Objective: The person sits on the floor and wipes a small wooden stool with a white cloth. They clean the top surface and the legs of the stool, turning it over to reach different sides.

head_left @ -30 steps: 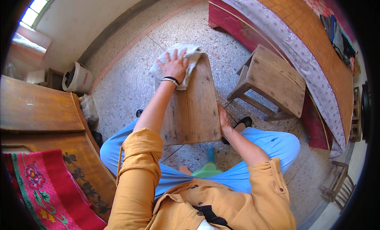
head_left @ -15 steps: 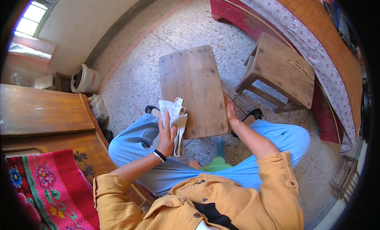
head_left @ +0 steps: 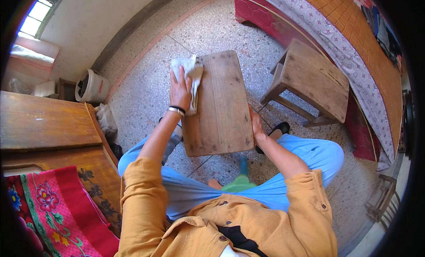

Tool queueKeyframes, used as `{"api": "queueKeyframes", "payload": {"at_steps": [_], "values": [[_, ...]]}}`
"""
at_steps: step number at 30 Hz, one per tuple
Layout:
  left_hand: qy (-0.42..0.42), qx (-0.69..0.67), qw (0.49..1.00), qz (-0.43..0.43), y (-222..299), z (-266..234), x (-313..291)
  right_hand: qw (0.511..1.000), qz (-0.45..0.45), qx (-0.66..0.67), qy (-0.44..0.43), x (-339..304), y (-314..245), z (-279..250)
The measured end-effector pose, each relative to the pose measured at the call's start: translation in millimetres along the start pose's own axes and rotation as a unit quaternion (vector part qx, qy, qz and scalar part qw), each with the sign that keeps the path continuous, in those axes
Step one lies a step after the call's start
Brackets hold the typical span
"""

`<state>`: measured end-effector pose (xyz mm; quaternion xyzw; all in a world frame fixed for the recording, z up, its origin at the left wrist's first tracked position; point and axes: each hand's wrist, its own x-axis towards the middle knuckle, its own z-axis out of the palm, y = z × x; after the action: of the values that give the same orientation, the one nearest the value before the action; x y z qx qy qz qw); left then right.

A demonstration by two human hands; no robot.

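From here I've L hand (head_left: 179, 93) on cloth (head_left: 195, 73), at L edge of wooden top (head_left: 225, 106), btwn the legs (head_left: 310, 151); fingers straight, slightly apart. R hand (head_left: 258, 127) at R edge, fingertips hidden; can't tell if clamped. I'd press evenly, follow grain, brace R side.

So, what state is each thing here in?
Wooden top: worn, partly covered at its left edge; dampness can't be told
Cloth: crumpled, overhanging that edge
Left hand: on the cloth, fingers extended
Right hand: against the top's right side, fingers partly hidden
Stool: upright, nothing on its seat
Bucket: uncovered, something dark inside
Sleeves: rolled up
Window: bright; open or closed unclear
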<state>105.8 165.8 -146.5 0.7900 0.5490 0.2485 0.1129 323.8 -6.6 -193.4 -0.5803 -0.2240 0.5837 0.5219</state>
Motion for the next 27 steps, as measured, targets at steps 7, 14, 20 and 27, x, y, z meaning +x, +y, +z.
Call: {"api": "queueKeyframes", "payload": {"at_steps": [7,14,20,27], "values": [[-0.138,0.084,0.975,0.15,70.0,-47.9,-131.2,1.0,-0.01,-0.01,0.011,-7.2,-7.0,5.6],[-0.063,0.117,0.983,0.125,86.8,1.9,-27.4,0.999,0.037,0.015,0.025,-14.8,-26.6,16.1],[-0.029,0.108,0.989,0.093,98.0,39.8,28.9,0.998,0.022,0.06,0.012,-13.4,-19.7,11.8],[-0.181,0.042,0.951,0.245,135.6,-20.2,-107.4,0.925,0.059,0.374,0.02,-14.0,-2.8,18.4]]}}
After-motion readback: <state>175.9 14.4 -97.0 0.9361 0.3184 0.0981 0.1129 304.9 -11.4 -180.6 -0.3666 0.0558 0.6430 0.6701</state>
